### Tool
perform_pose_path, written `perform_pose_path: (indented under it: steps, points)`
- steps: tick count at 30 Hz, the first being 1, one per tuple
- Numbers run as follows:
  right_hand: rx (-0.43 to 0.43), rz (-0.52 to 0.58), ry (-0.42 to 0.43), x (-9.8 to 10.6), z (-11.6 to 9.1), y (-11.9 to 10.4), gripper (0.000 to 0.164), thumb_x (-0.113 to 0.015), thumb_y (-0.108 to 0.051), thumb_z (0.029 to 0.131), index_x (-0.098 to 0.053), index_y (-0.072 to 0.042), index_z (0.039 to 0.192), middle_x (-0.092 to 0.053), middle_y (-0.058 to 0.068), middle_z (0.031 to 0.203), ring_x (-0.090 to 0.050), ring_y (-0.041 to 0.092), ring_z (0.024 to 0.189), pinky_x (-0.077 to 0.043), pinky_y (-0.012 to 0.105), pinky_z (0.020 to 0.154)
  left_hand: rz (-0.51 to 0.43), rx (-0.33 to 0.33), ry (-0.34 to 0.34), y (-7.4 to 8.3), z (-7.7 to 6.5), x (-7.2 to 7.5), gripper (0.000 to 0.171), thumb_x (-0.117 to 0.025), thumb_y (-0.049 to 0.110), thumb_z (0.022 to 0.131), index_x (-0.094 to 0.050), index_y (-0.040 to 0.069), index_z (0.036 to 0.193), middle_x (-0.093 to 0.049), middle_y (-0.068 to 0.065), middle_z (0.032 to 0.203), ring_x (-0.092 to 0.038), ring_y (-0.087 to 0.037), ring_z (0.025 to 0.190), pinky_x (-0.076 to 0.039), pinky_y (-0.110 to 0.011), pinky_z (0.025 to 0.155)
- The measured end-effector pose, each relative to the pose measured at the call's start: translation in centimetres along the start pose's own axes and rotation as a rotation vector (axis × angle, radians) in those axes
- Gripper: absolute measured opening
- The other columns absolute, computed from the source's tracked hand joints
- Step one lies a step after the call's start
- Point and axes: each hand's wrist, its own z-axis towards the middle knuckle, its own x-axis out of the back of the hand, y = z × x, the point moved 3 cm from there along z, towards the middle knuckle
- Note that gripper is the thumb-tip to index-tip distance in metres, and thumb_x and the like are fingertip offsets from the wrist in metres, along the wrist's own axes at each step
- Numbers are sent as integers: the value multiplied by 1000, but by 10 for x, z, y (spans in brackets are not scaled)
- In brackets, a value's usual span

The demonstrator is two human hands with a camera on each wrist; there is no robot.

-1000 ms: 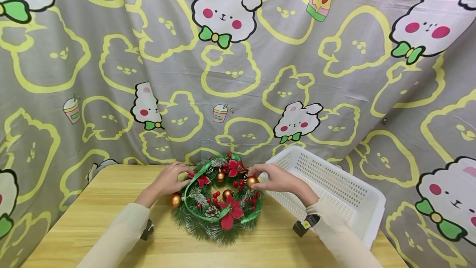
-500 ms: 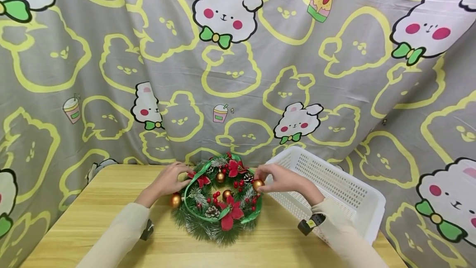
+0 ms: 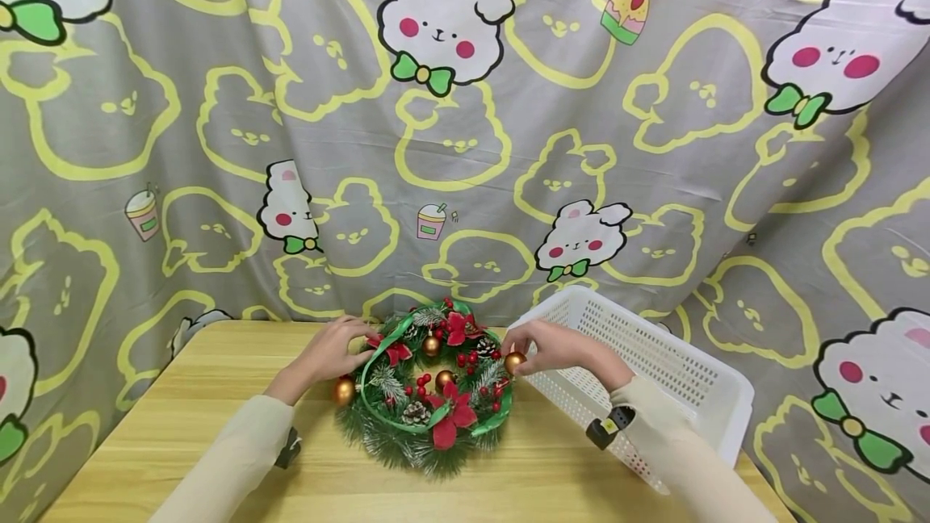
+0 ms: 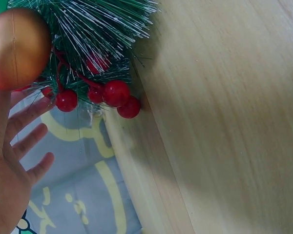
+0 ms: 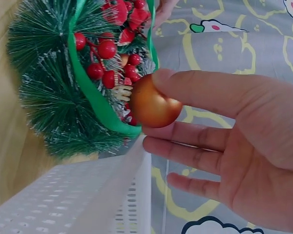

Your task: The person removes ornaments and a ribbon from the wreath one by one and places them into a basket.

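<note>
A green Christmas wreath (image 3: 395,449) lies on the table, dressed with red flowers, berries, pinecones, gold balls and a green ribbon (image 5: 98,109). With thumb and fingers, my right hand (image 3: 558,348) pinches a gold Christmas ball (image 5: 155,103) by the wreath's right edge. A small gold cap on this ball faces the wreath. My left hand (image 3: 334,351) holds the wreath's left side near a red flower (image 3: 393,350); its index fingertip is hidden, and the other fingers spread loosely. Another gold ball (image 4: 19,48) hangs at that side, in front of the left thumb.
A white perforated plastic basket (image 3: 735,418) stands right of the wreath, partly under my right forearm. The wooden table (image 3: 174,402) reaches back to a grey curtain (image 3: 465,265) with cartoon prints. Dark wrist cameras sit on both wrists.
My right hand has shifted a little to the right with the gold ball, from over the wreath's pinecone to the wreath's outer edge. My left hand and the wreath stay in place.
</note>
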Motion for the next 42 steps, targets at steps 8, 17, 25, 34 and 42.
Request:
perform_pose_path:
  steps: [8, 17, 25, 34, 42]
  points:
    - [-14, 67, -116, 7, 1, -2, 21, -79, -1, 81, -71, -6, 100, -73, 5, 91, -68, 11, 83, -57, 23, 74, 0, 2, -7, 1, -1, 1, 17, -78, 23, 90, -78, 18, 106, -72, -14, 126, -56, -45, 130, -44, -66, 108]
    - [35, 161, -104, 3, 3, -12, 21, -77, -10, 88, -69, -6, 107, -75, 4, 96, -70, 11, 90, -59, 37, 84, 9, -12, 7, 2, 1, 2, 16, -79, 21, 89, -78, 18, 104, -74, -11, 121, -58, -45, 127, -46, -65, 107]
    - [90, 59, 161, 11, 9, -19, 23, -75, -17, 93, -67, -10, 114, -72, 0, 105, -68, 16, 101, -58, 41, 88, 9, -9, -4, 2, 0, 2, 16, -78, 22, 90, -78, 18, 105, -74, -9, 121, -57, -44, 128, -45, -66, 107]
    - [68, -41, 310, 45, 9, -20, 26, -79, -14, 90, -69, -12, 114, -74, 0, 105, -70, 17, 99, -57, 38, 87, 11, -22, 17, 2, -2, 0, 15, -79, 22, 89, -78, 18, 104, -75, -7, 118, -59, -43, 126, -47, -64, 106]
    - [-48, -3, 430, 79, -13, 24, 29, -81, -11, 87, -70, -9, 114, -75, 4, 102, -71, 23, 98, -55, 43, 90, -4, -40, 34, 3, -3, 1, 15, -78, 19, 90, -78, 17, 105, -75, -7, 117, -59, -45, 125, -48, -64, 104]
